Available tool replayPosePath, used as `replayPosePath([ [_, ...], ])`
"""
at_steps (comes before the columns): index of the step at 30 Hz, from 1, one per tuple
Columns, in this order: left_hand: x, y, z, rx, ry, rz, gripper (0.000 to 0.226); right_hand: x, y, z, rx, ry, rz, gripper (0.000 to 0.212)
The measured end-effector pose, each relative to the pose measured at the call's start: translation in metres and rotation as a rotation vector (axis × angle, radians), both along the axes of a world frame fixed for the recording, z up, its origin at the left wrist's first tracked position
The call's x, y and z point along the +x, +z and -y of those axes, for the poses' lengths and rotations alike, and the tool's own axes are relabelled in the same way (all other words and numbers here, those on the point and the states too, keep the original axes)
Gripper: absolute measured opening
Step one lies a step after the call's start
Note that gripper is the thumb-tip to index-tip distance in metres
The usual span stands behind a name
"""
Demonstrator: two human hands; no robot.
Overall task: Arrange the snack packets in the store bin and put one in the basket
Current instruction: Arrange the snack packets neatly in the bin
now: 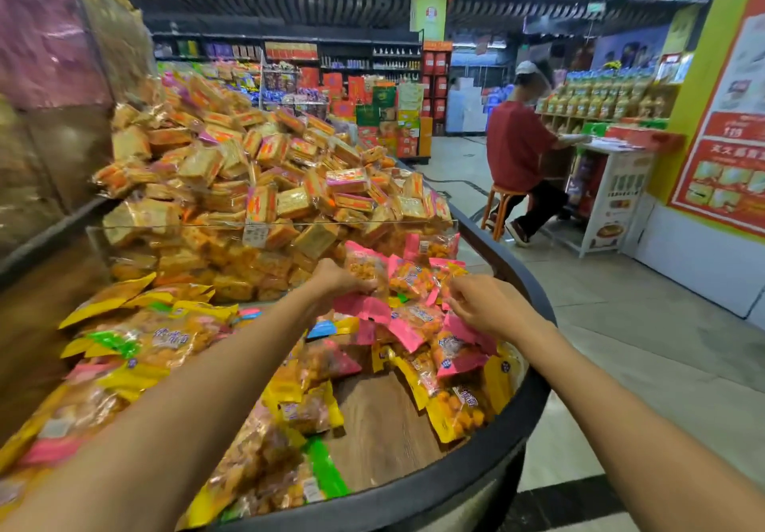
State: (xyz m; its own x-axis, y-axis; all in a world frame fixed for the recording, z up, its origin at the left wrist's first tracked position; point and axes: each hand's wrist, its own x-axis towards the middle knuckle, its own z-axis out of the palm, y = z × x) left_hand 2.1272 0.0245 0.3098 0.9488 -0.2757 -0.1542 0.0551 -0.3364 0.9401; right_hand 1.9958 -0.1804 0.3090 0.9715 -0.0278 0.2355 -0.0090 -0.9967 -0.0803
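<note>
- Where the store bin point(534, 399) curves round under both forearms, yellow packets point(145, 339) lie heaped to the left of the left fingers, with green-edged ones mixed among them
- Beyond those fingers, behind a clear divider point(265, 227), rises a tall mound of orange cracker packs point(232, 175)
- left hand point(337, 279) reaches to the far pile, its fingers curled round the lower edge of an upright pink packet point(366, 268)
- Between the two sets of fingers sit more pink packets point(407, 281), touching one another
- right hand point(486, 304) hovers over them; its fingers are bent and bunched at a pink packet edge, though whether they pinch it I cannot tell
- Below the right fingers, bare wooden bin floor point(372, 428) shows
- Far right of them, a person in a red shirt point(515, 150) sits on a stool
</note>
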Motion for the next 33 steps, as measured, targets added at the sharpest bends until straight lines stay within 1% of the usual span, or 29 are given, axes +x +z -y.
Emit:
replayPosePath([
  [2,-0.009,0.013,-0.043,-0.013,0.024,0.026,0.026,-0.003,0.002,-0.002,0.001,-0.011,-0.014,0.016],
  [5,-0.022,0.021,-0.110,-0.051,0.045,0.021,0.030,-0.003,0.005,-0.006,0.061,-0.056,0.029,0.017],
  [7,-0.028,0.020,-0.149,-0.068,0.067,0.032,0.026,0.001,0.013,-0.024,0.063,-0.054,0.068,0.021],
  [9,-0.035,0.017,-0.178,-0.082,0.082,0.010,0.025,0.011,0.023,-0.059,0.093,0.019,0.092,0.022],
  [11,-0.040,0.013,-0.193,-0.112,0.081,-0.001,0.031,0.024,0.032,-0.106,0.189,0.131,0.105,0.021],
  [13,-0.045,0.014,-0.199,-0.137,0.073,-0.017,0.026,0.037,0.037,-0.153,0.312,0.203,0.093,0.021],
  [15,-0.046,0.017,-0.201,-0.168,0.062,-0.013,0.013,0.050,0.032,-0.193,0.438,0.220,0.062,0.021],
  [17,-0.043,0.019,-0.201,-0.188,0.047,-0.012,0.018,0.061,0.020,-0.218,0.563,0.187,0.036,0.024],
  [21,-0.041,0.012,-0.193,-0.171,-0.007,-0.011,0.022,0.070,-0.004,-0.217,0.750,0.121,-0.037,0.044],
  [23,-0.039,0.005,-0.186,-0.140,-0.059,-0.020,0.022,0.069,-0.006,-0.207,0.876,0.084,-0.076,0.042],
  [26,-0.042,0.002,-0.176,-0.123,-0.101,-0.048,0.028,0.071,0.002,-0.203,1.217,0.034,-0.159,0.038],
  [27,-0.042,0.001,-0.175,-0.128,-0.107,-0.055,0.027,0.071,0.005,-0.205,1.284,0.029,-0.168,0.037],
  [29,-0.043,0.002,-0.175,-0.149,-0.112,-0.062,0.022,0.073,0.010,-0.208,1.272,0.047,-0.119,0.031],
  [31,-0.044,0.006,-0.177,-0.182,-0.107,-0.060,0.049,0.075,0.010,-0.209,1.225,0.067,-0.054,0.030],
  [32,-0.046,0.008,-0.178,-0.186,-0.109,-0.069,0.054,0.077,0.009,-0.209,1.217,0.066,-0.035,0.029],
  [33,-0.047,0.010,-0.178,-0.188,-0.120,-0.069,0.050,0.077,0.009,-0.209,1.227,0.063,-0.020,0.027],
])
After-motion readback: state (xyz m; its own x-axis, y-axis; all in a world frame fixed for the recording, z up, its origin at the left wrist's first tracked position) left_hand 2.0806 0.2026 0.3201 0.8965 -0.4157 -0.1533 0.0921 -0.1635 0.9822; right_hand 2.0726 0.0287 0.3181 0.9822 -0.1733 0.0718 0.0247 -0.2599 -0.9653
